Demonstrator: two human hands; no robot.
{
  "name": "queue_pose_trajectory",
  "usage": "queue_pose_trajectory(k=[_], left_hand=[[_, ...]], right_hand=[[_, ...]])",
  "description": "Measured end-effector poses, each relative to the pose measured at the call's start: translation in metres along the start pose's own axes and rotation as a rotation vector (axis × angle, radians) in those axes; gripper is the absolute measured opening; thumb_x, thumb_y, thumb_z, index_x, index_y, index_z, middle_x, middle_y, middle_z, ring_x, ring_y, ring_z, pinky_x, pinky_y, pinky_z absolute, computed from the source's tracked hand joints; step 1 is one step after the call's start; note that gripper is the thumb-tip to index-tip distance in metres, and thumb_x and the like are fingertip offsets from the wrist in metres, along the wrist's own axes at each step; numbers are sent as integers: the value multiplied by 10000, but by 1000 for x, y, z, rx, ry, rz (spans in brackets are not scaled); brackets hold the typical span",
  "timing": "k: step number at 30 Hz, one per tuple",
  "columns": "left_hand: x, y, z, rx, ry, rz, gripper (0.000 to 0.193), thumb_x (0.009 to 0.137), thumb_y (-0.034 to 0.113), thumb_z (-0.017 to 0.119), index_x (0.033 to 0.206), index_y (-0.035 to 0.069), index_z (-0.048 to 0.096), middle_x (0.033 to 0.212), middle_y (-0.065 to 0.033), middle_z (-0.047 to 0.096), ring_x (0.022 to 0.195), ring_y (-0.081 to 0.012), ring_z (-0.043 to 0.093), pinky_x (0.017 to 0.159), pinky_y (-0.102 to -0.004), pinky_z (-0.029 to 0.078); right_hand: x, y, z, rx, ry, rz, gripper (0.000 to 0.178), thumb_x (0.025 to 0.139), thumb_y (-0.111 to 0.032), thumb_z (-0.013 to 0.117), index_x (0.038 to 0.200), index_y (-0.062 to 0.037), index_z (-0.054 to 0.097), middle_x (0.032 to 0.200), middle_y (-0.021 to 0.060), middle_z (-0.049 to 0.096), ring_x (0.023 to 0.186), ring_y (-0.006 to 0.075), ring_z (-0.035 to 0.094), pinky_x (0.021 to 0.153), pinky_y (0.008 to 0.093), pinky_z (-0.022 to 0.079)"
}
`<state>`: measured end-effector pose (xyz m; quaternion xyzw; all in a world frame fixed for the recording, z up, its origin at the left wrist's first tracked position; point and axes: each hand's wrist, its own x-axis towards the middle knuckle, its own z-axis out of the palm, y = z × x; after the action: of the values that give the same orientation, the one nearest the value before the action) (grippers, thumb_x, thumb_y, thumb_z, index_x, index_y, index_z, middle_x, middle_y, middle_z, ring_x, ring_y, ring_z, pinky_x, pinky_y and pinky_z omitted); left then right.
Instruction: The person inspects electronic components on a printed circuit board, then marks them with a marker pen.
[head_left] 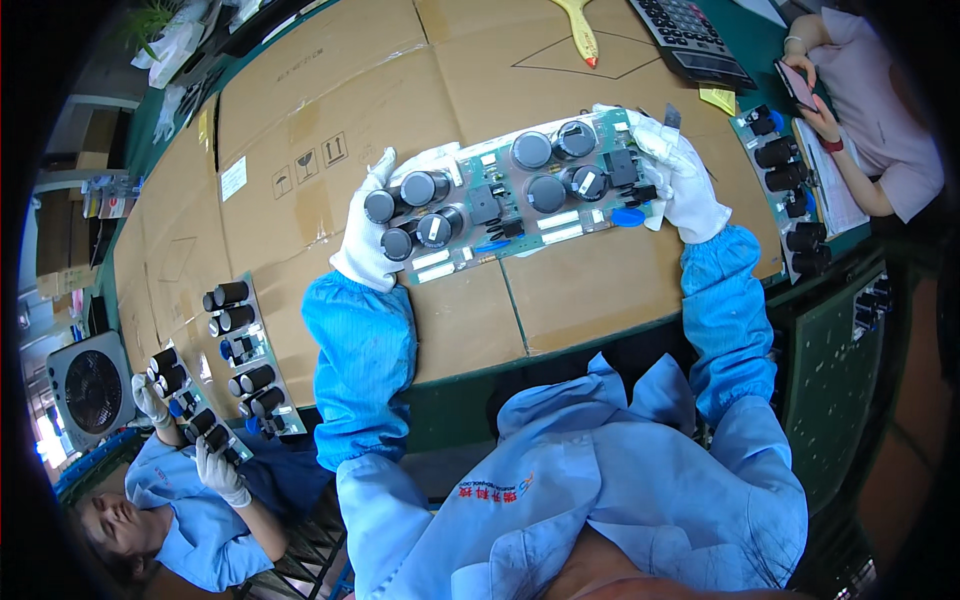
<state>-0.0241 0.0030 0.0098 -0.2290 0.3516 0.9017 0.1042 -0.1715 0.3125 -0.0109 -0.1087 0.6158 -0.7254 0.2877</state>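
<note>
Both my gloved hands hold a long green circuit board (512, 222) level above the cardboard. Large black cylinder capacitors, black blocks, white strips and blue discs stand on its upper face. My left hand (368, 228), in a white glove, is closed on the board's left end. Its fingers are partly behind the board. At the right end my right hand (682, 180) grips the edge, also gloved in white. Blue sleeve covers reach from both wrists up my forearms.
Flattened cardboard (390, 110) covers the table. A similar board (252, 355) lies at lower left, near a co-worker's gloved hands holding another board (200, 405). At right lies another board (785, 190), beside a person with a phone (797, 86). A calculator (690, 40) and yellow-handled brush (578, 30) lie beyond.
</note>
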Motion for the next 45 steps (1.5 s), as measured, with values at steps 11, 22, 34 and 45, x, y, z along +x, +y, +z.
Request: queue_pose_trajectory(k=[11, 22, 34, 45], left_hand=[[0, 5, 1, -278, -129, -116, 435, 994, 359, 455, 1224, 5, 559, 871, -47, 684, 717, -252, 662, 572, -344, 595], [11, 2, -23, -485, -503, -227, 552, 987, 423, 451, 1304, -21, 532, 1152, -157, 651, 984, -258, 666, 846, -365, 565], [21, 4, -80, -431, -72, -158, 314, 995, 308, 494, 837, 75, 633, 728, -23, 586, 538, -175, 542, 348, -196, 464], [25, 6, -74, -421, -79, -199, 343, 996, 346, 482, 785, 107, 609, 707, -6, 598, 529, -182, 552, 365, -225, 463]], right_hand=[[-4, -6, 3, 307, -183, 77, 423, 948, -146, 552, 1340, 6, 502, 1036, -35, 646, 515, -60, 355, 431, 112, 275], [-3, -2, 4, 263, -146, 59, 440, 953, -154, 539, 1357, 10, 480, 1229, 11, 609, 570, -62, 409, 460, 104, 316], [-14, -13, 18, 949, -383, 89, 621, 914, -27, 561, 1442, 97, 258, 1182, 125, 538, 856, 75, 557, 688, 169, 515], [-20, -15, 13, 1027, -413, 126, 607, 936, -5, 501, 1477, 51, 231, 1344, 143, 490, 891, 100, 593, 788, 189, 541]])
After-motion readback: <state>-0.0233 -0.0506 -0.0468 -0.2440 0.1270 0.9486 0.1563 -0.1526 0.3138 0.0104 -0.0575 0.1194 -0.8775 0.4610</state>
